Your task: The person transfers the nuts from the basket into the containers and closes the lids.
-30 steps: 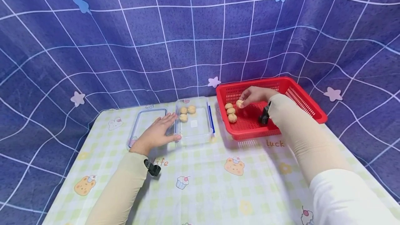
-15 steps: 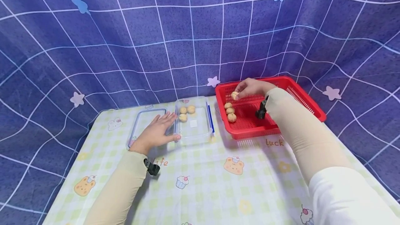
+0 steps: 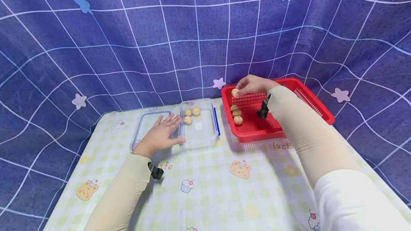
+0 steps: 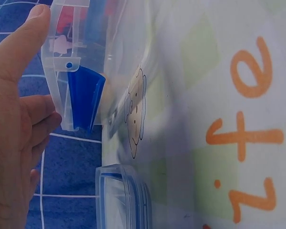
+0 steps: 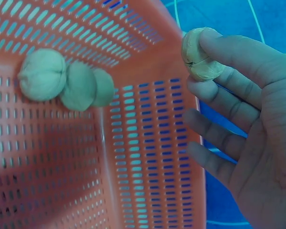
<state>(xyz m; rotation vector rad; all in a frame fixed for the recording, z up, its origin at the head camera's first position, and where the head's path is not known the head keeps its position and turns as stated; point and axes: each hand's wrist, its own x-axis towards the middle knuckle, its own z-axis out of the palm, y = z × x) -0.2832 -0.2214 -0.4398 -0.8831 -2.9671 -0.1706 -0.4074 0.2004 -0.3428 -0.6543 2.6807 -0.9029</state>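
My right hand (image 3: 252, 84) pinches a walnut (image 5: 200, 55) between thumb and fingers, up at the back left rim of the red basket (image 3: 257, 139). Three more walnuts (image 5: 43, 75) lie in a row along the basket's left wall. On the left, my left hand (image 3: 161, 135) has its fingers spread and rests against the near-left side of a clear plastic box (image 3: 205, 131). Inside that box sit three walnuts (image 3: 188, 120) toward its left. In the left wrist view, the thumb touches the box's rim, just above a blue latch (image 4: 86, 98).
A clear lid with a blue seal (image 3: 138, 134) lies left of the box, partly under the left hand. Another blue latch (image 3: 216, 121) stands out on the box's right side. A blue curtain (image 3: 205, 45) hangs behind the patterned tablecloth (image 3: 212, 195).
My right hand has lifted the walnut from low in the basket and carried it left and up to the rim. The left hand stays in place at the box.
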